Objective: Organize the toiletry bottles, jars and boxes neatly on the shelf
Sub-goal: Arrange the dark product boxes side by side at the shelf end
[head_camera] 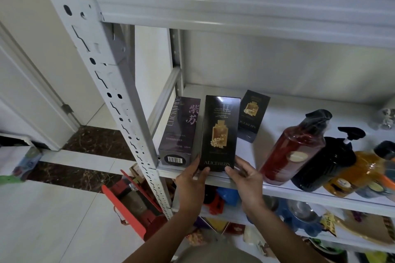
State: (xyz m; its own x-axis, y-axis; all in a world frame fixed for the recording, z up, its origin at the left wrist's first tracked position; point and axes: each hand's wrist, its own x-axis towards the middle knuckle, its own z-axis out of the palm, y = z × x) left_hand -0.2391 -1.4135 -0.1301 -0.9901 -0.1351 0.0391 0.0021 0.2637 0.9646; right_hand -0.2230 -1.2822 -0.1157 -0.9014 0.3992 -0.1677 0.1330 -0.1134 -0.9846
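Note:
A tall black box with gold print point(220, 132) stands upright at the front of the white shelf point(282, 193). My left hand point(192, 179) and my right hand point(245, 177) grip its lower corners from both sides. Touching its left side stands a dark purple box point(180, 132). A smaller black box point(253, 115) stands behind it to the right. Further right are a red pump bottle point(292, 149), a black pump bottle point(324, 164) and an amber bottle point(359, 173), close together.
A perforated white upright post point(119, 96) stands left of the boxes. The upper shelf beam point(235, 4) hangs overhead. A lower shelf holds metal bowls point(299, 211) and packets. A red case point(132, 205) leans by the floor.

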